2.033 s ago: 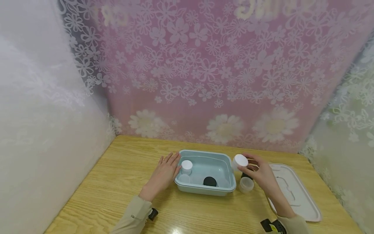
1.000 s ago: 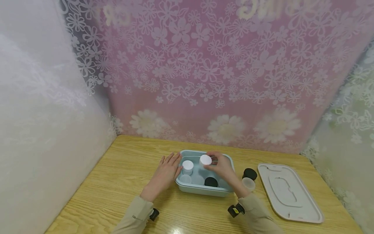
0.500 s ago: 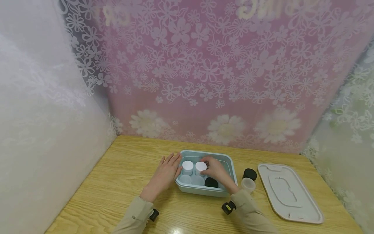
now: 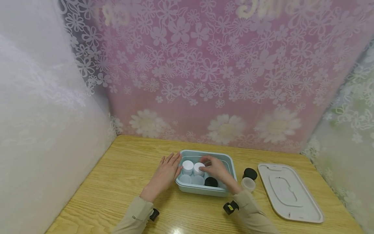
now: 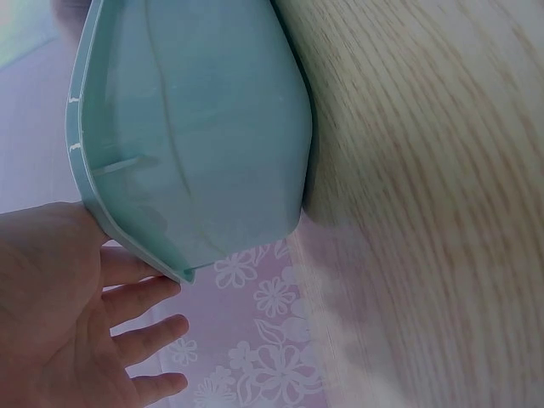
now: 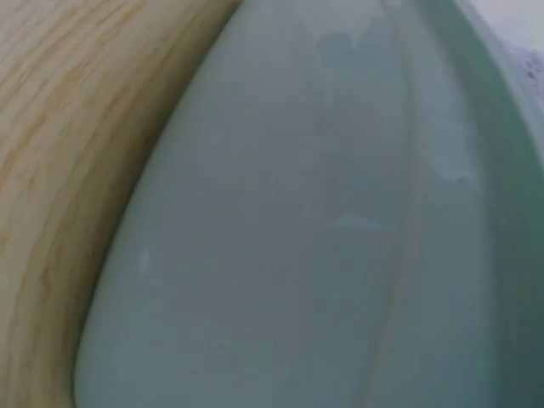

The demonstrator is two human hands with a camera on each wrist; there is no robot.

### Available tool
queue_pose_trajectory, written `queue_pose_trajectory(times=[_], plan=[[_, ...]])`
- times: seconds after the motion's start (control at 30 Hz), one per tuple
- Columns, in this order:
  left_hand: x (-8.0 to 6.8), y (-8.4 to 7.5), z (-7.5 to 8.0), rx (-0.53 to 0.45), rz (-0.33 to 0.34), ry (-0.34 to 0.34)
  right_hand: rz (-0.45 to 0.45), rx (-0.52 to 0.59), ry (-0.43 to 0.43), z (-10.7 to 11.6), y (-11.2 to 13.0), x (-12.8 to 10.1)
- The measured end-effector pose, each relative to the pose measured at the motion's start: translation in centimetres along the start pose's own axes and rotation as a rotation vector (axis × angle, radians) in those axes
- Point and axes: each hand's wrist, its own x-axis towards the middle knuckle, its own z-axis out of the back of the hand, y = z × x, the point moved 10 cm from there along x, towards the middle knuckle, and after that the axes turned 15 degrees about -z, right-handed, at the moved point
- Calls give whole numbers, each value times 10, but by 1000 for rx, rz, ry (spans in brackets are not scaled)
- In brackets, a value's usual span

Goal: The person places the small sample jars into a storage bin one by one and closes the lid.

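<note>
A light blue plastic tub (image 4: 204, 191) stands on the wooden table. My left hand (image 4: 165, 175) rests against its left rim with fingers straight and spread; in the left wrist view, the thumb side of that hand (image 5: 59, 306) meets the rim. My right hand (image 4: 216, 169) reaches inside, thumb and fingers about a white-lidded jar (image 4: 198, 168). Left of it stands another white-lidded jar (image 4: 188, 166). Nearer the front wall are two translucent-lidded jars, one at the left (image 4: 185, 179), the other mid-front (image 4: 197, 180), and a black-lidded jar (image 4: 211, 182). The right wrist view shows only the tub's outer wall (image 6: 255, 212) and table.
Right of the tub, a black-lidded jar (image 4: 250, 174) and a translucent-lidded jar (image 4: 248, 184) stand on the table (image 4: 102, 195). A pale tray-like lid (image 4: 289, 195) lies farther right. A pink floral curtain (image 4: 198, 81) hangs behind the table.
My right hand has carried the white-lidded jar from right of the tub into it, then shifted it slightly left beside the other white-lidded jar. My left hand has stayed at the rim.
</note>
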Motion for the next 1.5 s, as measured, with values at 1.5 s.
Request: queue_pose_trajectory(times=[1.5], plan=[[1,-2,2,16,-14,-25,88,119,-324,126,-99,-108]])
